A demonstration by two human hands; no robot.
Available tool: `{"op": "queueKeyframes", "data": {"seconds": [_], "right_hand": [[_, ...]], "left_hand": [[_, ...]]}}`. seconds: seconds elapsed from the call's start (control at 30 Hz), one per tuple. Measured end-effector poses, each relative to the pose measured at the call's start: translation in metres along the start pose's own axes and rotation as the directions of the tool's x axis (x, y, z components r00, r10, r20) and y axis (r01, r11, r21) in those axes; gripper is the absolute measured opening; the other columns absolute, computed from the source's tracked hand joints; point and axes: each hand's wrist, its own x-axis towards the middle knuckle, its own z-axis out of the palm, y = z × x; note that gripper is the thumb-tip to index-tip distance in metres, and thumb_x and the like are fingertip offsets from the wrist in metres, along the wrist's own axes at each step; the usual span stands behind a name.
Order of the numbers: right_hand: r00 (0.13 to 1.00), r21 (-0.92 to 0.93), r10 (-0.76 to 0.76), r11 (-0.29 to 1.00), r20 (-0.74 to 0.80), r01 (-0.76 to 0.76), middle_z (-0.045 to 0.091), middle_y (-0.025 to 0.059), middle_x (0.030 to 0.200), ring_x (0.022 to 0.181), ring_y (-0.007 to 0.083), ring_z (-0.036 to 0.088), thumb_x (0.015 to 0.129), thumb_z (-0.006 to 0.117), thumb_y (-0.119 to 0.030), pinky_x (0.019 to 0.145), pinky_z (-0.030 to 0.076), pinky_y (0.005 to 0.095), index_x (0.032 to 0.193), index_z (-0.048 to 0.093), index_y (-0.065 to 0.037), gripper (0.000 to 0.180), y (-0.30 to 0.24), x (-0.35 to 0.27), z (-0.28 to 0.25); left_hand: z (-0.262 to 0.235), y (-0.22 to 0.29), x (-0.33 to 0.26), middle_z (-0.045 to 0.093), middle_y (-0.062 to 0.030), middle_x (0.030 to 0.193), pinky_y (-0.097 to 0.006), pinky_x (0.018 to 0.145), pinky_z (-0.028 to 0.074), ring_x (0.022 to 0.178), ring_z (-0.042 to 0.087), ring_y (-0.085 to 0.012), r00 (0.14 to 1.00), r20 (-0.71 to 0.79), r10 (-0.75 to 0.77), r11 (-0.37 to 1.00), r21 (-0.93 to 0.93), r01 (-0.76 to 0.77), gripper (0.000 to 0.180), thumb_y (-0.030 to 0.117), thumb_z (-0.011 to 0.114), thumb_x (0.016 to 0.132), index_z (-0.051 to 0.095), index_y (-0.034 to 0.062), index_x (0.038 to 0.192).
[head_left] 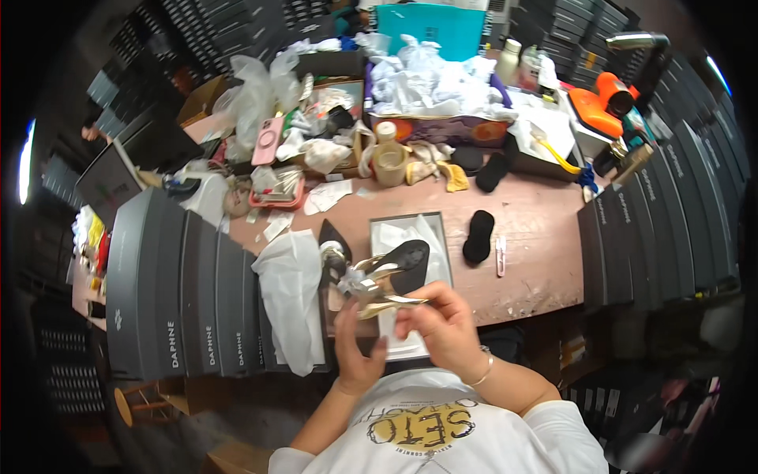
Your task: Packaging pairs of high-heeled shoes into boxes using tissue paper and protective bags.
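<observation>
My right hand pinches the gold shoe near the bench's front edge; whether my left hand, beside it, grips, I can't tell. Best pinch lightly, over the open box.

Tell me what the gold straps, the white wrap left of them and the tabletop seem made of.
Gold straps: leather or synthetic, metallic finish; bright glints, base unclear.
White wrap: probably tissue paper or thin nonwoven cloth, matte; soft creases.
Tabletop: perhaps painted or laminated board, slightly glossy; even pinkish colour, dark scuffs near the front edge.
</observation>
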Motion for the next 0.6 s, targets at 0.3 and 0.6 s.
{"op": "queueKeyframes", "data": {"seconds": [0.3,0.6], "right_hand": [[0.974,-0.93,-0.222,0.367,-0.052,0.034,0.059,0.0093,0.1,0.081,0.0194,0.064,0.09,0.063,-0.02,0.07,0.052,0.0312,0.121,0.052,-0.003,0.037,-0.062,0.047,-0.087],[0.923,-0.933,-0.271,-0.159,-0.271,-0.321,0.05,0.021,0.117,0.108,0.0398,0.053,0.081,0.064,-0.024,0.088,0.047,0.0465,0.123,0.049,-0.005,0.048,0.009,0.1,-0.256]], "left_hand": [[0.02,-0.01,0.067,0.06,-0.0069,0.102,-0.032,0.083,0.051,0.092,0.06,-0.0167,0.914,0.076,-0.398,0.495,-0.821,0.284,0.027,0.022,0.051,0.098,0.053,0.0006,0.115],[0.042,-0.012,0.087,0.059,-0.0042,0.111,-0.031,0.09,0.048,0.101,0.058,-0.0143,0.751,0.585,-0.306,-0.077,-0.802,0.593,0.028,0.024,0.047,0.1,0.054,0.0054,0.121]]}}
